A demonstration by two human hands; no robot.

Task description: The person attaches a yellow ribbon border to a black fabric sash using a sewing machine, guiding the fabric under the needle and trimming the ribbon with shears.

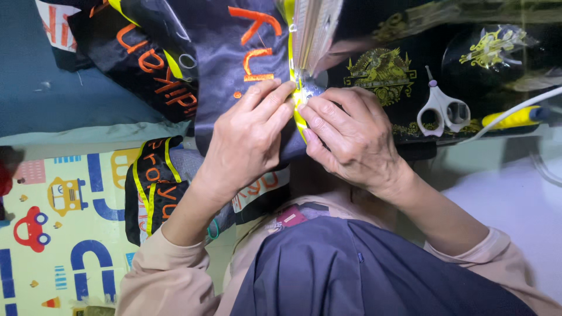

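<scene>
A dark navy satin cloth (222,52) with orange embroidered lettering and a yellow trim strip (291,64) lies in front of me. My left hand (249,137) rests flat on the cloth, fingertips pinching the yellow trim. My right hand (351,134) meets it from the right, thumb and fingers closed on the same trim edge and a shiny clear plastic wrapper (313,29) that stands up above both hands. The spot where the fingertips meet is partly hidden by the fingers.
White-handled scissors (442,108) lie on a black cloth with gold emblems (380,70) to the right. A yellow-handled tool (515,117) and a white cable (515,111) are beyond them. Folded dark pieces (155,187) sit on a colourful play mat (64,222) at left.
</scene>
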